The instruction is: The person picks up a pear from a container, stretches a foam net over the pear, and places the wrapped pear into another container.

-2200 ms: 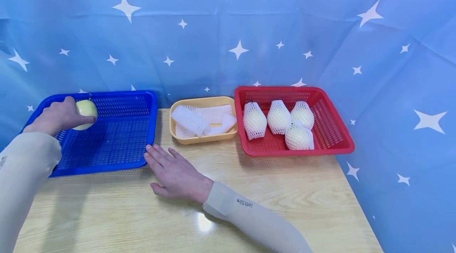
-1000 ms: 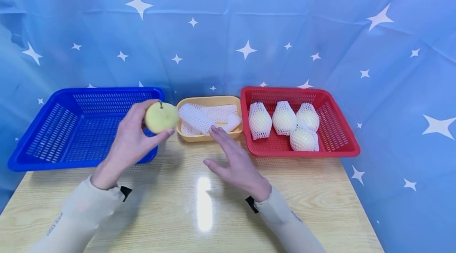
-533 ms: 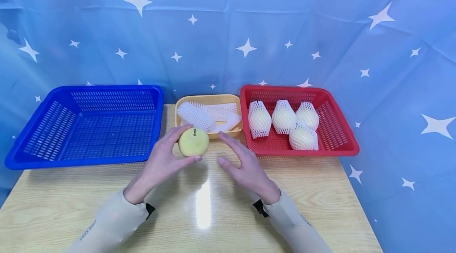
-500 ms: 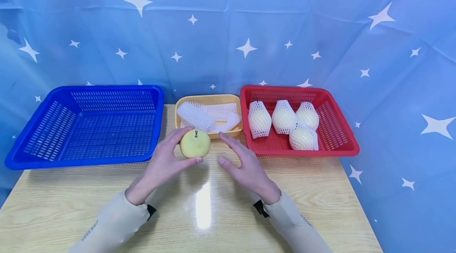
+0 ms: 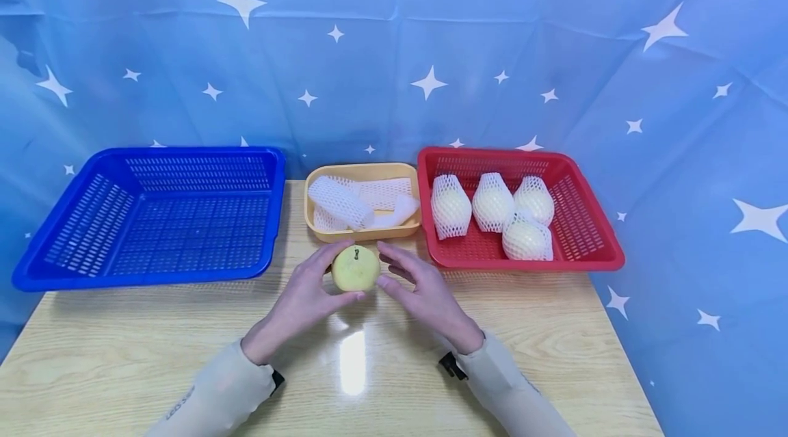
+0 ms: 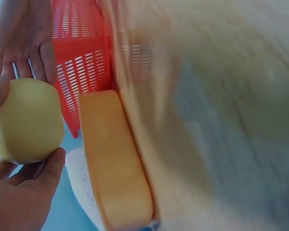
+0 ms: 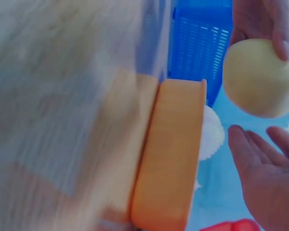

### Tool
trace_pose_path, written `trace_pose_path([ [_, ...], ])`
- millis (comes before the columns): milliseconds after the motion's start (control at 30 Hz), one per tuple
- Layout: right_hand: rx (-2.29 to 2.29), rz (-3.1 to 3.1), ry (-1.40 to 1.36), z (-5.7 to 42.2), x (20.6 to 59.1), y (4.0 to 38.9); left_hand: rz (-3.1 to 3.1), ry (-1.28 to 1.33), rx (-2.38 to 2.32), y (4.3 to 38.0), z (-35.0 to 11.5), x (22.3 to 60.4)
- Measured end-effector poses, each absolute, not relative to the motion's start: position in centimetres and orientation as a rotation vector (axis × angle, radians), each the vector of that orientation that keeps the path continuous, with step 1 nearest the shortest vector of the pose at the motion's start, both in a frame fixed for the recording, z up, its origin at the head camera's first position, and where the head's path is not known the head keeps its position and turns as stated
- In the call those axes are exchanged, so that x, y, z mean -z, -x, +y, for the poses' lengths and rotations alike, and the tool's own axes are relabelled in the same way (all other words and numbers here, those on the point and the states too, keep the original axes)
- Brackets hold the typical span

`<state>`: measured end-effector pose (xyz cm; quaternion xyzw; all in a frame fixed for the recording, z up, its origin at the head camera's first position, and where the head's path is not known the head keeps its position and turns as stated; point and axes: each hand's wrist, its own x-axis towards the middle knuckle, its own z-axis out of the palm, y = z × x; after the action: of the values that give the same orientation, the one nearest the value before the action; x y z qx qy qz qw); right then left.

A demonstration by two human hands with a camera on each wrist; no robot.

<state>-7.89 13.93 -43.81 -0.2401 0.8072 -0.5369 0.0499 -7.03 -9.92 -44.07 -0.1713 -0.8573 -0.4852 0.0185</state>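
In the head view my left hand (image 5: pixel 308 300) grips a round yellow-green fruit (image 5: pixel 356 269) with a short dark stem, fingers at the back and thumb in front. The fruit is held up over the table, stem upward. My right hand (image 5: pixel 427 293) faces it from the right, thumb and fingers spread, fingertips close to its side. The right wrist view shows a gap between those fingers (image 7: pixel 238 139) and the fruit (image 7: pixel 260 79). Just behind the hands is a yellow tray (image 5: pixel 335 235) with several white foam net sleeves (image 5: pixel 341 201).
A blue basket (image 5: pixel 185 280) with nothing in it stands at the left on the wooden table (image 5: pixel 154 348). At the right, a red basket (image 5: pixel 585 232) holds several fruits in white foam nets (image 5: pixel 451 208). A blue starred cloth (image 5: pixel 394 47) hangs behind.
My left hand has lifted the fruit out of the blue basket and carried it right and toward me. My right hand has left the blue basket's rim and moved right, opposite the fruit.
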Motion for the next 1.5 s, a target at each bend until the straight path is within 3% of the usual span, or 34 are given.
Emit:
trace_pose_path([
  [833,1.526,2.423,0.591,13.4,46.3,8.9,-2.789,0.468,1.377,7.7,-8.6,47.5],
  [1500,1.326,2.502,0.631,13.4,46.6,9.2,-2.918,0.491,1.315,8.0,-8.2,47.4],
])
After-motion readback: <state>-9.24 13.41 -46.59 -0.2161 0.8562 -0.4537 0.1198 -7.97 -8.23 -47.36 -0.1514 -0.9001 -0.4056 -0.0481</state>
